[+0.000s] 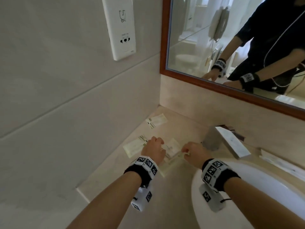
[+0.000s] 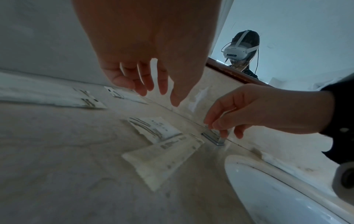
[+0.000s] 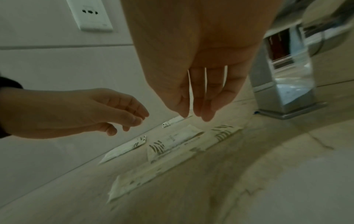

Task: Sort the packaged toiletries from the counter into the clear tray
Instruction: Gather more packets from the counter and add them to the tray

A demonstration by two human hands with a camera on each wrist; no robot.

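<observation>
Both hands hovered over packets (image 1: 171, 148) on the worktop (image 1: 184, 126): left hand (image 1: 154, 150) fingers loosely spread, right hand (image 1: 194, 152) fingers narrowed, empty.

Bathroom, likely hotel: beige stone counter (image 1: 115, 176), white basin (image 1: 257, 195), chrome faucet (image 1: 226, 141), wood-framed mirror (image 1: 214, 47), tiled wall with shaver socket plate (image 1: 119, 27), sealed toiletry sachets (image 1: 156, 121).

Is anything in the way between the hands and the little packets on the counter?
Nothing visible is. The left hand and right hand hover just above the overlapping packets with only air between. Neither grips one yet. The clear tray isn't plainly seen, so that path can't be judged.
</observation>
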